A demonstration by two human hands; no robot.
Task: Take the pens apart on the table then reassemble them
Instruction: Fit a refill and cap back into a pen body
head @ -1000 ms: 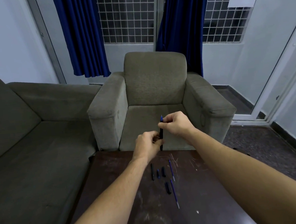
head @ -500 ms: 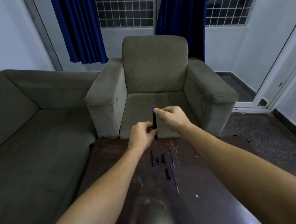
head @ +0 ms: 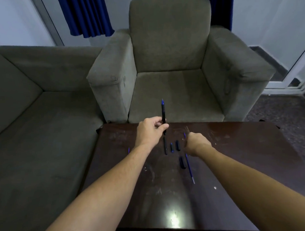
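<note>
My left hand [head: 151, 128] holds a black pen [head: 163, 113] upright by its lower end, blue tip pointing up, above the far edge of the dark table [head: 238, 155]. My right hand [head: 196, 143] hovers low over the loose parts, fingers curled down around the top of a blue refill; whether it grips it is unclear. On the table lie a black barrel [head: 165, 145], a small blue piece [head: 171, 147], a black cap [head: 177, 145], another black cap [head: 182, 162] and a long blue refill [head: 189, 168].
A grey armchair [head: 172, 61] stands just beyond the table's far edge. A grey sofa [head: 33, 107] runs along the left side. Blue curtains [head: 84, 14] hang at the back. A small blue speck [head: 128, 149] lies left of my left forearm.
My right hand has let go of the pen's top and dropped to the parts on the table. The left hand alone keeps the pen upright. The camera has tilted down.
</note>
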